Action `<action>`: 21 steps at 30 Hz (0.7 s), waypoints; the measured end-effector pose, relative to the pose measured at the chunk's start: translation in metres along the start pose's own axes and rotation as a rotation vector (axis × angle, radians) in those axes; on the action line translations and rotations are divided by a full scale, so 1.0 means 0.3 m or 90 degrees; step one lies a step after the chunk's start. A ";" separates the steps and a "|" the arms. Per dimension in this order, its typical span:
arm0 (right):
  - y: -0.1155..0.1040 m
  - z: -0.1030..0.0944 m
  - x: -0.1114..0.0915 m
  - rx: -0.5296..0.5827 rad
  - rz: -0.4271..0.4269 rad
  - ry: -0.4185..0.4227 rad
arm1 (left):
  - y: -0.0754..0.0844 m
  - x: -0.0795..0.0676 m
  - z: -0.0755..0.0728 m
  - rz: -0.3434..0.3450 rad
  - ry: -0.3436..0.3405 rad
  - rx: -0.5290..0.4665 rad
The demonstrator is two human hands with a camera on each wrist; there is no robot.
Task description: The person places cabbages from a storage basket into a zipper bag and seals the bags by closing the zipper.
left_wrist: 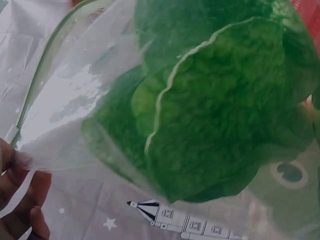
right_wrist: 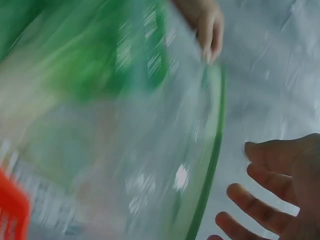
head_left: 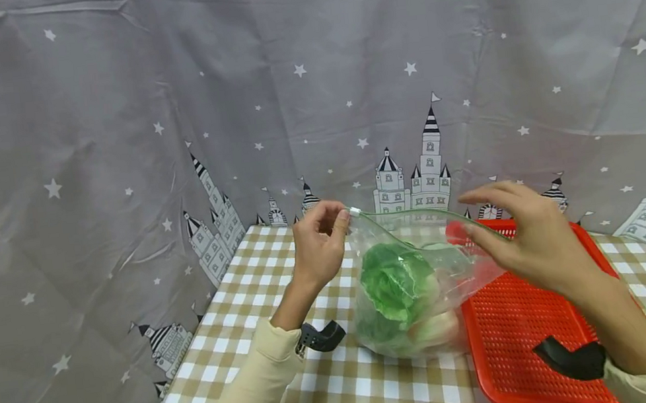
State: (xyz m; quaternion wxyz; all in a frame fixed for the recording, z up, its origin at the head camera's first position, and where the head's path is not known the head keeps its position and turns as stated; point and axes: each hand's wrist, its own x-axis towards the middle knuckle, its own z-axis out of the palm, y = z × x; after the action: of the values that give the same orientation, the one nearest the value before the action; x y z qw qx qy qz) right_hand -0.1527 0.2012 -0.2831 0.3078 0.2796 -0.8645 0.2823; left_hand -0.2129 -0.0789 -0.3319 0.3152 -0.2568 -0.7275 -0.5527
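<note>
red tray (head_left: 529,331) lies right of upright zip bag (head_left: 410,284), mouth upward; left hand (head_left: 319,245) pinches its corner; right hand (head_left: 533,240) hovers, fingers spread, beside it.

grey starry castle backdrop (head_left: 307,63), checked tablecloth (head_left: 345,392)

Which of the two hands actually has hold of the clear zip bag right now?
The left hand: it pinches the clear plastic zip bag of green leafy vegetables at its top corner. The right hand hovers open.

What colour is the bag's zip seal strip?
Green, along the clear zip bag's top edge, with a white slider; the left wrist view shows it best.
</note>
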 end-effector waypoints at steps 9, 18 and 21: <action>-0.144 0.205 0.185 0.110 0.099 -0.113 | -0.004 -0.041 0.031 -0.014 0.042 -0.062; -0.149 0.322 0.218 0.199 0.148 -0.128 | -0.054 -0.065 0.041 -0.047 0.048 -0.115; -0.154 0.336 0.212 0.212 0.148 -0.109 | -0.054 -0.067 0.039 -0.056 0.065 -0.100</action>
State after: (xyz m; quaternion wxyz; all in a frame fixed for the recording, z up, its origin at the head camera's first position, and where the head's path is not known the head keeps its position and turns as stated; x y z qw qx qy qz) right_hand -0.2017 0.0832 -0.2902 0.1486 0.2476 -0.8554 0.4301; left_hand -0.2133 -0.0724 -0.3594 0.3060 -0.2204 -0.6755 -0.6337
